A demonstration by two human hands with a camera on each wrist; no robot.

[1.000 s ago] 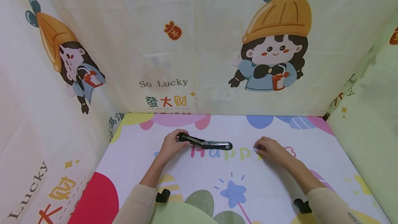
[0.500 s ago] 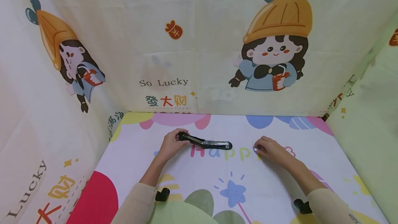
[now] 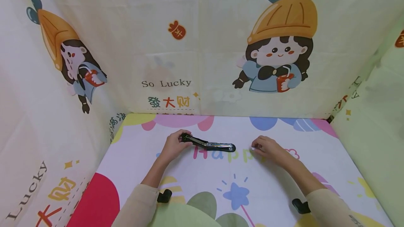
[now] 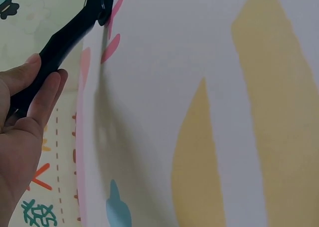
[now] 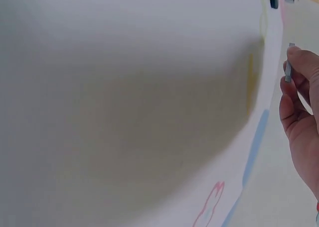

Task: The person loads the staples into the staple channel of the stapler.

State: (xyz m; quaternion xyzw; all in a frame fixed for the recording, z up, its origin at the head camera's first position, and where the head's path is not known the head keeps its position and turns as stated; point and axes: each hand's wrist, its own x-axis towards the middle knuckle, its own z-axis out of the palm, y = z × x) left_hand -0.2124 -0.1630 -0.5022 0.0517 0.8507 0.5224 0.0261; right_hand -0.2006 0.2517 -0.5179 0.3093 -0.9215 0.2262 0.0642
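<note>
A black stapler (image 3: 221, 146), swung wide open, lies over the printed "Happy" letters in the head view, with the metal of its inside facing up. My left hand (image 3: 174, 145) pinches one end of it between thumb and fingers. In the left wrist view that raised arm (image 4: 70, 37) slants up off the cloth. To the right of the stapler's other end, my right hand (image 3: 268, 149) holds a short grey strip of staples (image 5: 288, 71) between thumb and fingertips, apart from the stapler.
The table is covered with a white cloth (image 3: 268, 192) printed with colourful shapes. Cream curtains (image 3: 217, 45) with cartoon figures stand along the back and both sides. A black wrist mount (image 3: 165, 196) shows at the left sleeve and another (image 3: 301, 206) at the right.
My right hand has moved a little left, closer to the stapler, carrying the strip of staples. The left hand and the stapler have stayed almost still.
</note>
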